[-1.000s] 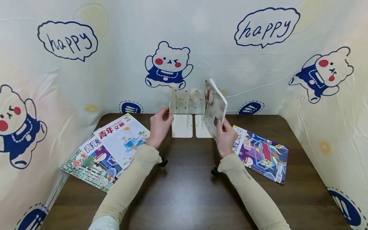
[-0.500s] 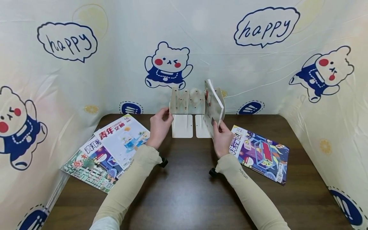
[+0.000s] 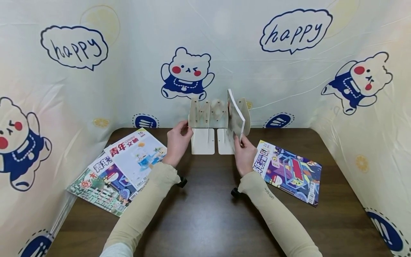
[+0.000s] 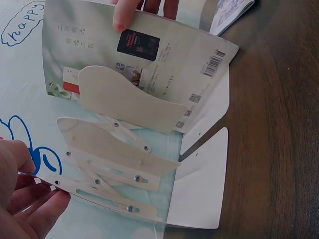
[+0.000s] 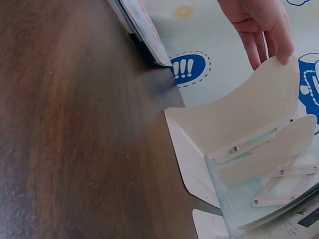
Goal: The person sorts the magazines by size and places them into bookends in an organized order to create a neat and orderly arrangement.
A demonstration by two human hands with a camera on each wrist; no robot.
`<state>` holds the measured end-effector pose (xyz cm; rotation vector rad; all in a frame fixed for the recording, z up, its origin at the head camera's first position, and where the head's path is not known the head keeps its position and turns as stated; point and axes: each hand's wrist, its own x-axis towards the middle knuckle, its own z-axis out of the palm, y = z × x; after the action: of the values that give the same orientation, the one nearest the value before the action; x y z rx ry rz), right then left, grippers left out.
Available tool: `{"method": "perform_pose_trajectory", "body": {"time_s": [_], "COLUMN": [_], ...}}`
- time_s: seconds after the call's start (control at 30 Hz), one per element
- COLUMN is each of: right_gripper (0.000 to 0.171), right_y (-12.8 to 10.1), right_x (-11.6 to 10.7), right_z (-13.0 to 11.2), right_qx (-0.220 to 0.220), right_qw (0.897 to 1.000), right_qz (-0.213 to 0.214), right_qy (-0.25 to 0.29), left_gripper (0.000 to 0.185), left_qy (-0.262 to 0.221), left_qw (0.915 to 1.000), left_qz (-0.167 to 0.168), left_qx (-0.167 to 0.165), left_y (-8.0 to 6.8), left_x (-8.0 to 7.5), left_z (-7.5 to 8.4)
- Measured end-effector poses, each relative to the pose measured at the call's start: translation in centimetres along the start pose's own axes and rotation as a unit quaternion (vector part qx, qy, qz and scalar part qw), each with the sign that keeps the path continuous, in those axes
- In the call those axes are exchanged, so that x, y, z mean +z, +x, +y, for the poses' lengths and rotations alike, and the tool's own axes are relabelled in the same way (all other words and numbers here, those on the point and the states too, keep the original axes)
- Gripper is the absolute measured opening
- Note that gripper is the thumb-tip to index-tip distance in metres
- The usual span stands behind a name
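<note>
A cream expandable bookend rack (image 3: 203, 141) with upright panels and white base plates stands at the back of the table. My left hand (image 3: 178, 143) pinches the edge of its left end panel, as the left wrist view (image 4: 37, 191) confirms. My right hand (image 3: 245, 155) grips a pale green magazine (image 3: 236, 114) by its near edge, thumb on the back cover. That magazine stands upright, slightly tilted, between a middle panel and the right end panel (image 3: 245, 114). In the left wrist view a divider panel (image 4: 119, 99) covers part of its back cover. Whether its bottom touches the base is hidden.
Several overlapping magazines (image 3: 138, 153) lie flat on the left of the dark wooden table (image 3: 205, 214). A purple magazine (image 3: 293, 171) lies on the right, beside my right hand. A printed cloth (image 3: 224, 71) hangs close behind the rack.
My right hand has shifted left with the pale green magazine, which now shows more edge-on, uncovering the right end panel. My left hand has kept its hold on the rack.
</note>
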<state>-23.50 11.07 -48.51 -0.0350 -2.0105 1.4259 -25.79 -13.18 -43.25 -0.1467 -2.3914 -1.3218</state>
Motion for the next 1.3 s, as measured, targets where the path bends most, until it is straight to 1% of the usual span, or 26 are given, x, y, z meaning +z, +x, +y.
{"method": "perform_pose_trajectory", "body": {"time_s": [0.13, 0.33, 0.63, 0.8, 0.97, 1.07, 1.3], "right_gripper": [0.015, 0.017, 0.017, 0.025, 0.033, 0.034, 0.034], "right_y": [0.17, 0.34, 0.73, 0.76, 0.43, 0.23, 0.01], "right_x": [0.05, 0.12, 0.30, 0.31, 0.22, 0.19, 0.11], "right_z": [-0.13, -0.26, -0.36, -0.42, -0.45, -0.53, -0.41], "right_qx": [0.005, 0.015, 0.002, 0.007, 0.013, 0.011, 0.004], "right_qw": [1.000, 0.999, 0.999, 0.997, 0.995, 0.994, 0.994], "right_qz": [-0.006, -0.025, -0.049, -0.072, -0.092, -0.101, -0.106], "right_qy": [-0.008, -0.011, 0.004, 0.009, 0.026, 0.036, 0.032], "left_gripper": [0.034, 0.034, 0.034, 0.033, 0.034, 0.034, 0.033], "left_qy": [-0.001, 0.003, -0.002, -0.004, -0.006, -0.010, -0.007], "left_qw": [1.0000, 1.0000, 1.0000, 1.0000, 1.0000, 0.9999, 1.0000], "left_qz": [0.001, 0.001, -0.002, 0.001, -0.003, -0.001, 0.006], "left_qx": [0.002, 0.001, 0.002, 0.002, -0.004, -0.004, 0.002], "left_y": [0.06, 0.06, 0.06, 0.15, 0.07, -0.01, -0.03], "left_x": [0.16, 0.27, 0.21, 0.13, 0.13, 0.08, 0.02], "left_z": [-0.09, -0.09, 0.09, 0.16, 0.08, 0.00, -0.06]}}
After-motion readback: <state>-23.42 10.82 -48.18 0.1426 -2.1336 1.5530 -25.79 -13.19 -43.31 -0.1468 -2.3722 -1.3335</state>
